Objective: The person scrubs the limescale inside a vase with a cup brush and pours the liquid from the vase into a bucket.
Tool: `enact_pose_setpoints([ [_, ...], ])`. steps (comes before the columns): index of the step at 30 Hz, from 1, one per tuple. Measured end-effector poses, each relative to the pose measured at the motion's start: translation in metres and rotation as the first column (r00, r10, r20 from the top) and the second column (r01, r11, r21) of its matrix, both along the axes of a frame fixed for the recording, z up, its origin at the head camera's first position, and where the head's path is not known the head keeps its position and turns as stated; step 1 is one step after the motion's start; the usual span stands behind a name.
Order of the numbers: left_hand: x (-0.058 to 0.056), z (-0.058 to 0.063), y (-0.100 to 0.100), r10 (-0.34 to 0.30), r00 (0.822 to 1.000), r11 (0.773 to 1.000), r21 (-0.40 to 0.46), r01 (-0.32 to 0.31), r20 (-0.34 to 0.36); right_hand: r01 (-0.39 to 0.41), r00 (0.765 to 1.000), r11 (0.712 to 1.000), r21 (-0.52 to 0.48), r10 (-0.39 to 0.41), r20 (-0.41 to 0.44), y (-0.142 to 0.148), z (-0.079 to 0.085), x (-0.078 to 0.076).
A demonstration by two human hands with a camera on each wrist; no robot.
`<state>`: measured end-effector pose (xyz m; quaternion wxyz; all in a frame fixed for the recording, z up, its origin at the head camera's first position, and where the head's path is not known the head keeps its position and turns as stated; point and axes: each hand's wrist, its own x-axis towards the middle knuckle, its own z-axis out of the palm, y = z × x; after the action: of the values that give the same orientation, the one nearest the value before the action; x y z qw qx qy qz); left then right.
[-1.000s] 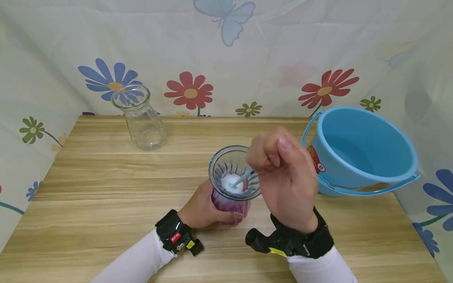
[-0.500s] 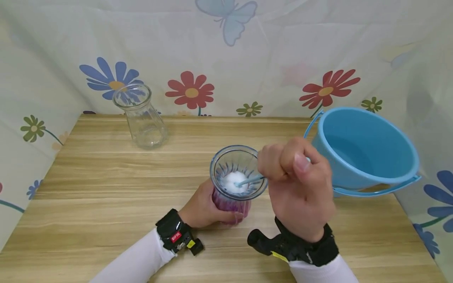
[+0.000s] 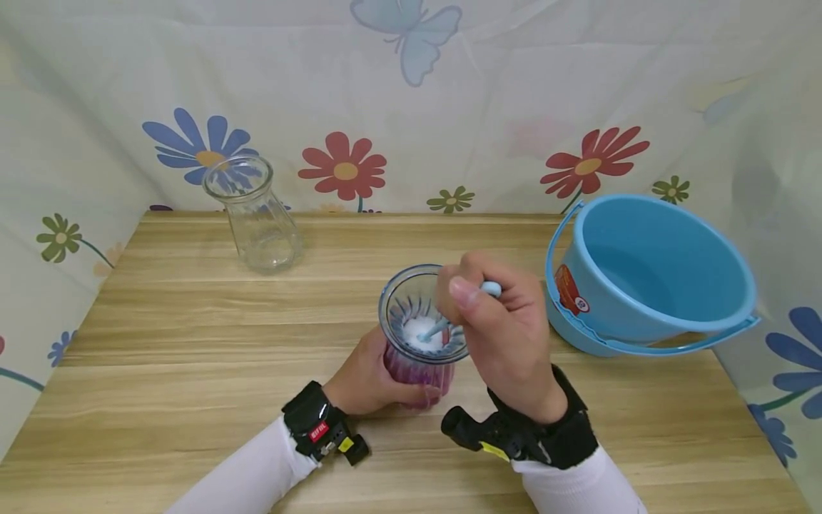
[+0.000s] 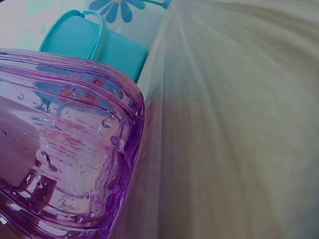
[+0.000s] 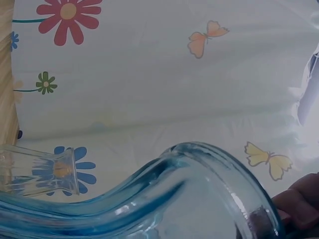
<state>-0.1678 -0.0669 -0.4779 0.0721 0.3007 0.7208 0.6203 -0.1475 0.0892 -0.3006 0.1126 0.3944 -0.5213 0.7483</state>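
Observation:
A ribbed glass vase [image 3: 420, 371], blue at the rim and purple at the base, stands near the middle of the table. My left hand [image 3: 375, 378] grips its lower body from the left. Droplets cling to its purple glass [image 4: 84, 149] in the left wrist view. My right hand [image 3: 497, 321] is curled round the pale blue handle of a bottle brush [image 3: 434, 330] above the rim. The handle's rounded end pokes out by the thumb, and the white head sits down inside the vase. In the right wrist view, fingers [image 5: 301, 201] show beside the blue rim.
A clear glass vase [image 3: 263, 228] stands at the back left of the wooden table [image 3: 160, 343]. On the right is a light blue bucket [image 3: 597, 307] with its handle lowered to the front. A flowered cloth [image 3: 488, 100] hangs behind the table.
My right hand shifted right and toward me with the brush, then back left, with the wrist turning. The brush head shifted inside the vase. My left hand and the vase stayed put.

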Motion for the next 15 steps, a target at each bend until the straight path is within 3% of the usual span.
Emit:
enact_pose_setpoints([
  [4, -0.0004, 0.0002, 0.0001, -0.003, 1.0, 1.0, 0.001, 0.003, -0.007, 0.028, 0.999, 0.992, 0.122, -0.033, 0.036, 0.0018, 0.0004, 0.0022],
  [9, -0.0007, 0.0001, 0.0001, -0.006, 1.0, 1.0, -0.009, 0.006, -0.005, 0.079, 0.994, 0.96, 0.269, -0.096, 0.051, 0.0033, 0.0005, 0.0036],
  [15, -0.0005, -0.0008, -0.0003, 0.006, 1.0, 1.0, -0.019, -0.006, 0.003, 0.081, 0.993, 0.961, 0.266, -0.101, 0.064, 0.003, -0.0002, 0.0023],
])
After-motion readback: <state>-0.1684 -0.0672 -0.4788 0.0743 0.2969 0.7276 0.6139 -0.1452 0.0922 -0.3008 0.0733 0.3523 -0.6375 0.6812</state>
